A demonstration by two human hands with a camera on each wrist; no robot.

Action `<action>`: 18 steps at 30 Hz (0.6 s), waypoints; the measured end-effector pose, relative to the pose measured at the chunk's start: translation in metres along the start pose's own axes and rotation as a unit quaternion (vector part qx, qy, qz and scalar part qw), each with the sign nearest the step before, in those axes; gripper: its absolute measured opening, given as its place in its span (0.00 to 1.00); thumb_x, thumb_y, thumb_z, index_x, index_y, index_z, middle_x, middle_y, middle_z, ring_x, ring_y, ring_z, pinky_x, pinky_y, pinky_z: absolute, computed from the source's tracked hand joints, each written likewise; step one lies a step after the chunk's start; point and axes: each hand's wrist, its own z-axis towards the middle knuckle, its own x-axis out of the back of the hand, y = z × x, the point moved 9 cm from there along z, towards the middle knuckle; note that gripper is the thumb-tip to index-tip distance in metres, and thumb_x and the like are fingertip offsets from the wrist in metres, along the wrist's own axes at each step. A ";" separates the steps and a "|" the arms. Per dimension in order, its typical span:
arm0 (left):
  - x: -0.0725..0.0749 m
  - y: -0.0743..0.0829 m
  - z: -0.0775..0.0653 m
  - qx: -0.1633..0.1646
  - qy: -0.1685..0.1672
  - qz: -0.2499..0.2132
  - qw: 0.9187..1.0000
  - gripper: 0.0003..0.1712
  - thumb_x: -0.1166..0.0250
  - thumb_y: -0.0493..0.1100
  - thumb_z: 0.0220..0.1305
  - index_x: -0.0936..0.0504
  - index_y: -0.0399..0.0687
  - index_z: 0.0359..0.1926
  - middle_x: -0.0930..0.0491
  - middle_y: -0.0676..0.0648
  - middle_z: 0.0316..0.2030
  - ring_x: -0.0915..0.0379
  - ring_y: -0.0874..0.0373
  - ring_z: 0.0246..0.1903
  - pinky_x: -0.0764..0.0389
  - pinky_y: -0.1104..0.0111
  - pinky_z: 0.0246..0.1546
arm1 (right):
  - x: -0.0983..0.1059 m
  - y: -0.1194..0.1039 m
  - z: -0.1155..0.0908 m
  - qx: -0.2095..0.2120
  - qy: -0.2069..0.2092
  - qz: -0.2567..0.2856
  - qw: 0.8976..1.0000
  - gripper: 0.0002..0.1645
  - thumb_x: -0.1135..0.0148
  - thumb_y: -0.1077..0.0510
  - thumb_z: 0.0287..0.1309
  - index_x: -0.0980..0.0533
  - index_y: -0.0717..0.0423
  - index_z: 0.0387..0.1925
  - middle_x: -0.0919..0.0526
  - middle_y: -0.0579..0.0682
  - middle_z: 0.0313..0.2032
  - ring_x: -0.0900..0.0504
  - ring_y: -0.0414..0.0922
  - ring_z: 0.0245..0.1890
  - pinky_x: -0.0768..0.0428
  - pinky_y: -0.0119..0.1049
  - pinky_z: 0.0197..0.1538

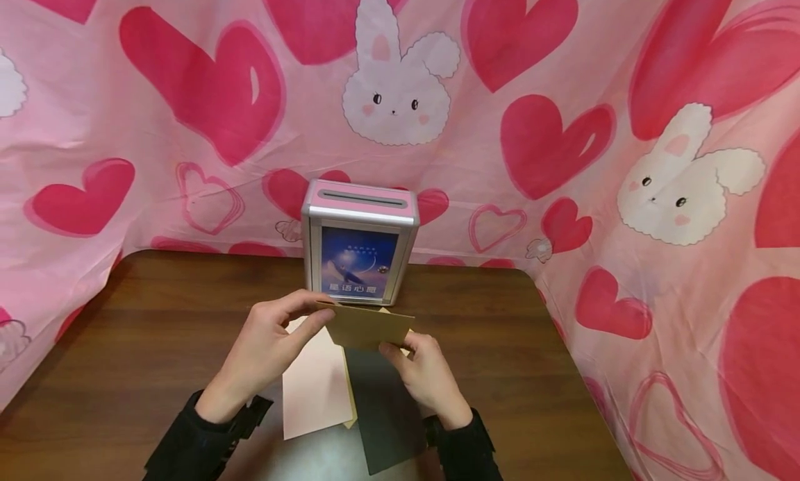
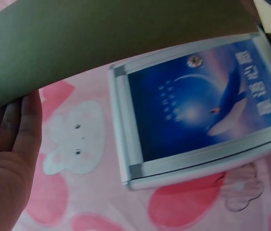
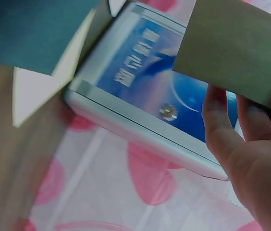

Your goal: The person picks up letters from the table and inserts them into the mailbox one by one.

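Observation:
A tan-brown card [image 1: 365, 328] is held up above the table, in front of a silver-and-pink slotted box. My left hand [image 1: 265, 339] pinches its left end between thumb and fingers. At its lower right corner, the right hand [image 1: 431, 373] grips it with the thumb on the near side. In the left wrist view, the left hand's fingers [image 2: 11, 126] lie behind the brown card [image 2: 102, 43]. The right wrist view has the right hand [image 3: 265, 168] under the card's edge [image 3: 236, 48]. Beneath the hands lie a pale pink sheet [image 1: 315, 391] and a dark grey sheet [image 1: 387, 418].
The upright box [image 1: 362, 203] has a slot on top, a blue whale picture [image 1: 356, 259] and a small round lock [image 1: 383, 269] on its front. A yellowish sheet [image 1: 351, 398] shows between the other papers. Pink heart-and-rabbit cloth [image 1: 475, 155] hangs behind the wooden table [image 1: 156, 356].

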 end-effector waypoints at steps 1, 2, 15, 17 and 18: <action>0.003 0.005 0.001 -0.015 0.005 0.006 1.000 0.11 0.31 0.36 0.56 0.15 0.48 0.41 0.13 0.52 0.34 0.20 0.64 0.35 0.15 0.63 0.36 | 0.003 -0.004 0.004 0.007 0.002 -0.004 1.000 0.13 0.39 0.61 0.60 0.18 0.55 0.46 0.13 0.51 0.43 0.18 0.42 0.44 0.17 0.52 0.48; 0.005 0.011 0.001 -0.030 0.008 0.013 0.999 0.12 0.31 0.34 0.55 0.15 0.48 0.41 0.13 0.51 0.34 0.19 0.64 0.36 0.15 0.67 0.37 | 0.006 -0.008 0.007 0.015 0.007 -0.010 1.000 0.13 0.38 0.61 0.60 0.18 0.54 0.47 0.13 0.51 0.44 0.18 0.42 0.45 0.19 0.53 0.50; 0.033 0.087 0.000 -0.277 0.033 0.011 0.960 0.22 0.44 0.51 0.67 0.15 0.36 0.43 0.13 0.41 0.37 0.18 0.57 0.38 0.23 0.82 0.49 | 0.048 -0.078 0.047 0.173 0.015 -0.065 0.983 0.23 0.29 0.69 0.46 0.18 0.61 0.48 0.16 0.59 0.49 0.20 0.48 0.52 0.19 0.51 0.52; 0.036 0.095 -0.001 -0.302 0.032 0.008 0.953 0.21 0.43 0.50 0.67 0.15 0.35 0.43 0.13 0.40 0.39 0.18 0.55 0.41 0.24 0.81 0.52 | 0.056 -0.089 0.053 0.196 0.012 -0.057 0.979 0.22 0.30 0.67 0.48 0.19 0.63 0.49 0.17 0.61 0.51 0.22 0.49 0.55 0.21 0.52 0.55; 0.036 0.098 -0.001 -0.309 0.030 0.006 0.951 0.21 0.42 0.50 0.67 0.15 0.34 0.43 0.13 0.39 0.39 0.18 0.54 0.42 0.25 0.80 0.53 | 0.059 -0.094 0.056 0.204 0.014 -0.058 0.977 0.22 0.30 0.66 0.48 0.19 0.64 0.49 0.17 0.61 0.51 0.23 0.48 0.56 0.21 0.52 0.55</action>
